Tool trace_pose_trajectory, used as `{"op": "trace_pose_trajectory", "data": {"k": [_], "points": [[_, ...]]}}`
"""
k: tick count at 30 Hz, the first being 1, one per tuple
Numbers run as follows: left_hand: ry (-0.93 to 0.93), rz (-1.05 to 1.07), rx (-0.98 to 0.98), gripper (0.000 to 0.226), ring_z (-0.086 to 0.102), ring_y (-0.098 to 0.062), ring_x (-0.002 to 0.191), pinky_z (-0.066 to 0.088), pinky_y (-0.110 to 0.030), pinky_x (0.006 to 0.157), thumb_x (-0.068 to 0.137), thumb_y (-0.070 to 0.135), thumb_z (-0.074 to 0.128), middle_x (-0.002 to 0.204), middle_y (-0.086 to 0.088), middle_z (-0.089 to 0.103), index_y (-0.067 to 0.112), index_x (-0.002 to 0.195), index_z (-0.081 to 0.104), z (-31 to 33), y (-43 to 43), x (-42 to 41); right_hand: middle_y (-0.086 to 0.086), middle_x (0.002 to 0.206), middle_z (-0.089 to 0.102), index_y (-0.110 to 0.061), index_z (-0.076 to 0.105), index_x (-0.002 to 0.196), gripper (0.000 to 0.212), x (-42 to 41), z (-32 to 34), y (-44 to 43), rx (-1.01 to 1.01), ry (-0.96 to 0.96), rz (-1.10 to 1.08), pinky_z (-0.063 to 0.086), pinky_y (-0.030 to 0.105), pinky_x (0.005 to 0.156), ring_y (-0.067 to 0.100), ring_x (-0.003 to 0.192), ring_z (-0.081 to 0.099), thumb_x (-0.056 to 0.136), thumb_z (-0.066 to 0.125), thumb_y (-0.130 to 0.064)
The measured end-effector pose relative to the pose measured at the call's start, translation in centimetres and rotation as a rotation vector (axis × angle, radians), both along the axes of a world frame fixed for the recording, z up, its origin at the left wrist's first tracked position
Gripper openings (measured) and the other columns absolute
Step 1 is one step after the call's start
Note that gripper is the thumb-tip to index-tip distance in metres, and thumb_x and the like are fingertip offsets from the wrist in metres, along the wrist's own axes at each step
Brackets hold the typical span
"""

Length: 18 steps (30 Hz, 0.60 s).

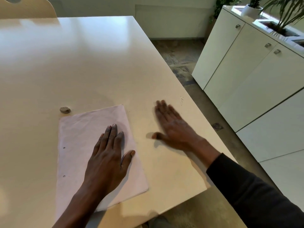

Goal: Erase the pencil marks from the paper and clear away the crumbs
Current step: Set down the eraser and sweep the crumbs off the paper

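The worktop (pixel 82 63) is a broad, smooth, cream-white slab with a glossy finish that carries soft window reflections in the upper left of the frame. The paper (pixel 77 139), a rectangular white sheet with a faintly creased, matte surface and two punched holes along its left edge, lies flat in the lower centre of the frame, slightly rotated. No pencil marks can be made out on the part of the sheet that shows. The left hand (pixel 107 155) rests palm-down on the middle of the paper; its fingers (pixel 113 132) are straight and close together, the thumb is spread to the right, and they press the sheet without gripping anything. The right hand (pixel 172 127), blurred, lies flat on the bare worktop just right of the paper and apart from it; its fingers (pixel 162 107) are extended and hold nothing. A dark fabric sleeve (pixel 255 195) covers the right forearm. A few dark specks, the crumbs (pixel 182 99), lie near the right edge of the worktop, beyond the right fingertips. The eraser (pixel 65 110), a small grey oval piece with a ridged top, sits on the worktop just beyond the upper left corner of the paper. White flat-fronted cabinets (pixel 246 79) with small metal handles stand at the right of the frame.
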<state>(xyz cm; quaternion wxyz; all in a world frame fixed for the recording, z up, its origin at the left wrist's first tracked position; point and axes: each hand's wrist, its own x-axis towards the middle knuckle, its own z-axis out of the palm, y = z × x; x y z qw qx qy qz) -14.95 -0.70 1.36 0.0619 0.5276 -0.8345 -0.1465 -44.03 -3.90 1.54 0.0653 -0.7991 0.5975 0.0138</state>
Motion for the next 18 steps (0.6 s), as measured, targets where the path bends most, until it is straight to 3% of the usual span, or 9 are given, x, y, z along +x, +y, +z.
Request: {"op": "trace_pose_trajectory", "data": {"k": [2,4,10,15,18], "points": [[-0.023,-0.004,0.005,0.097,-0.017,-0.016,0.166,-0.006,-0.032,0.132,0.096,0.075,0.003,0.181,-0.003,-0.01,0.017,0.174,0.014,0.0,0.0,0.0,0.015,0.177,-0.014,-0.003,-0.006,0.168,0.115,1.5,-0.7,0.9,-0.013,-0.009,0.145,0.0,0.044,0.135,0.025,0.164,-0.018,0.092,0.006,-0.089],[-0.028,-0.007,0.014,0.098,-0.019,-0.015,0.166,-0.007,-0.032,0.131,0.096,0.076,0.002,0.181,-0.003,-0.012,0.017,0.174,0.01,0.2,-0.1,0.0,0.014,0.177,-0.015,-0.005,-0.008,0.168,0.113,1.6,-0.9,1.0,-0.003,-0.001,0.156,0.0,0.043,0.135,0.023,0.164,-0.019,0.092,0.005,-0.088],[-0.022,0.015,0.01,0.088,-0.018,-0.015,0.166,-0.007,-0.032,0.132,0.106,0.074,0.013,0.181,-0.002,-0.012,0.018,0.174,0.012,0.8,0.1,-0.2,0.018,0.175,-0.018,-0.002,-0.011,0.166,0.126,-1.4,0.8,-0.5,0.034,0.087,-0.129,-0.001,0.043,0.135,0.026,0.163,-0.019,0.08,-0.013,-0.094],[-0.031,0.014,0.014,0.087,-0.014,-0.016,0.167,-0.002,-0.032,0.132,0.105,0.068,0.025,0.182,-0.004,-0.008,0.016,0.173,0.015,1.3,-0.2,-0.4,0.016,0.176,-0.015,-0.003,-0.008,0.167,0.117,0.8,0.0,0.9,0.009,0.023,0.125,-0.001,0.04,0.135,0.024,0.164,-0.017,0.09,0.007,-0.09],[-0.01,0.014,0.008,0.085,-0.002,-0.018,0.168,0.007,-0.035,0.132,0.105,0.067,0.035,0.182,-0.006,0.004,0.015,0.171,0.027,1.6,-0.2,-0.4,0.013,0.177,-0.013,-0.006,-0.008,0.168,0.114,1.5,-0.6,1.1,0.003,0.006,0.188,-0.001,0.038,0.135,0.02,0.164,-0.018,0.092,0.01,-0.089]]}}
